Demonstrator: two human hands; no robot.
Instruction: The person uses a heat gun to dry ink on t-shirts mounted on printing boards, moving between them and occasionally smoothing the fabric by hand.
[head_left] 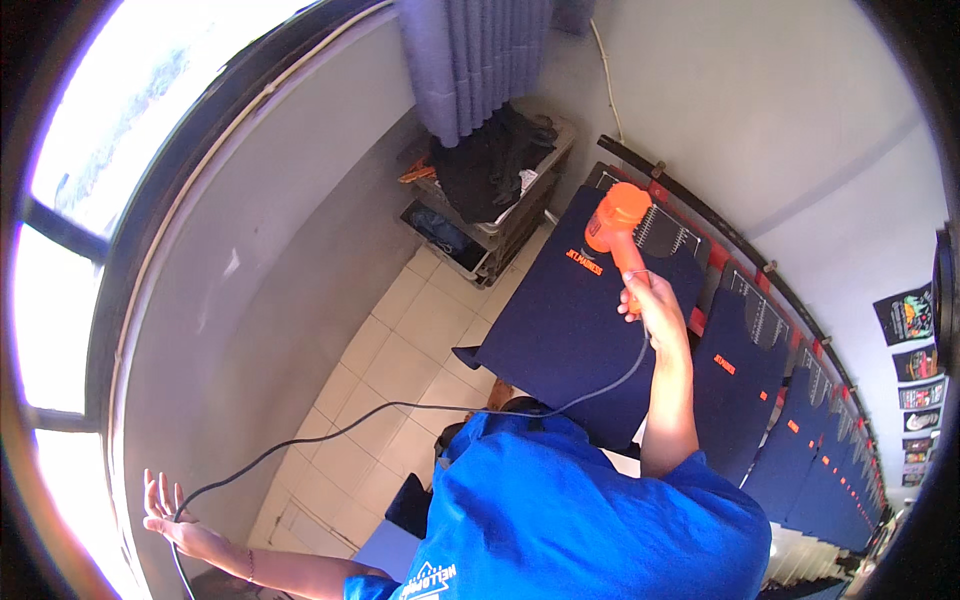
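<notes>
My right hand (652, 305) is wrapped round the handle of an orange hair dryer (612, 222). The dryer is held over the nearest navy cloth panel (560, 330), its head close to a small orange print (584, 262). From the handle a dark power cord (400, 404) sags across in front of me to the left. My left hand (183, 522) is stretched far out beside the wall, fingers spread. The cord passes over it at the thumb and hangs down below; the fingers are not closed round it.
More navy panels (745, 370) with orange prints continue in a row to the right, along a dark rail (735, 225). A shelf (495, 245) with piled dark cloth (490, 165) stands beneath a curtain (475, 60). Windows (65, 320) line the left wall above a tiled floor (395, 350).
</notes>
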